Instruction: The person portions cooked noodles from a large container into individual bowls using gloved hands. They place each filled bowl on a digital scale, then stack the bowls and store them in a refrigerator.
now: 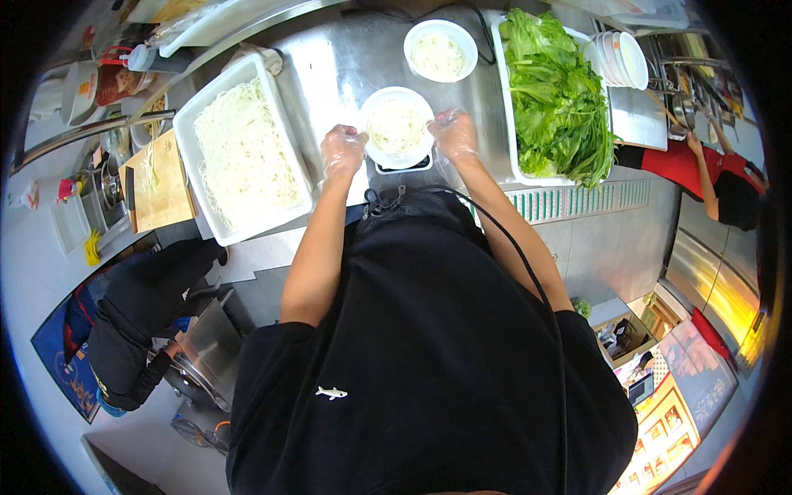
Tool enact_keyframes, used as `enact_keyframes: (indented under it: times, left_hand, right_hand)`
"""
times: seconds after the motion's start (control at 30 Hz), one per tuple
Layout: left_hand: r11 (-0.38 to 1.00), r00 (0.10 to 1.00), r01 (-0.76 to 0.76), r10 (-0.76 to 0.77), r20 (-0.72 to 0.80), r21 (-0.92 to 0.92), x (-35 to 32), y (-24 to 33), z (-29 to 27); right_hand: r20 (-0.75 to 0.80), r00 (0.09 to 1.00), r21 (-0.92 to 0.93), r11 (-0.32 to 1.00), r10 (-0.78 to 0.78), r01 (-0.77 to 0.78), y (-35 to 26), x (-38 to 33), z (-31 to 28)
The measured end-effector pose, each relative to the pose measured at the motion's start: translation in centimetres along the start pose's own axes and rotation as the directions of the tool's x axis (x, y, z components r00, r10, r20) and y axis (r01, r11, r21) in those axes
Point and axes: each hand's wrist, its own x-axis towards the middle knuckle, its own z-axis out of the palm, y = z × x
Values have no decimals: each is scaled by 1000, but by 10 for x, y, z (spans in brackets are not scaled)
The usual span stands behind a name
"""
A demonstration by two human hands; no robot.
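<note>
A round white bowl point(382, 157) with pale noodles point(398, 128) in it sits over a small kitchen scale point(418, 167), whose front edge shows below the bowl. In a clear plastic glove, my left hand point(342, 151) has its fingers closed at the bowl's left rim. My right hand point(454, 134), gloved the same way, is closed at the right rim. Whether the bowl rests on the scale or is held just above it, I cannot tell. A second white bowl point(418, 73) of noodles stands farther back on the steel counter point(318, 82).
To the left is a large white tub point(188, 120) of noodles, beside a wooden cutting board point(163, 194). On the right, a white tub point(513, 157) holds leafy greens point(549, 95), with stacked bowls point(615, 59) behind. One person point(140, 305) works at lower left, another point(718, 177) at far right.
</note>
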Motion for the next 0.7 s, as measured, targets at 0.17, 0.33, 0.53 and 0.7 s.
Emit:
enact_keyframes:
  times: [0.17,0.33,0.53,0.7]
  left_hand:
    - [836,992,-56,108,63,-546,-45,26,-58]
    - [913,987,-121,152,49,-390,-50,42,-129]
    - [895,950,-312,300,-86,-318,-43,45,-158]
    - [918,970,-241,232,-68,-316,-60,66,-131]
  right_hand:
    - [83,986,477,874,-147,91,-63,-42,-43]
    - [71,883,516,774,-465,366,-138,-85,-65]
    - [132,855,653,693,-502,306,-150,-107,-51]
    - [115,975,630,773,-189,76,-100,-84,-29]
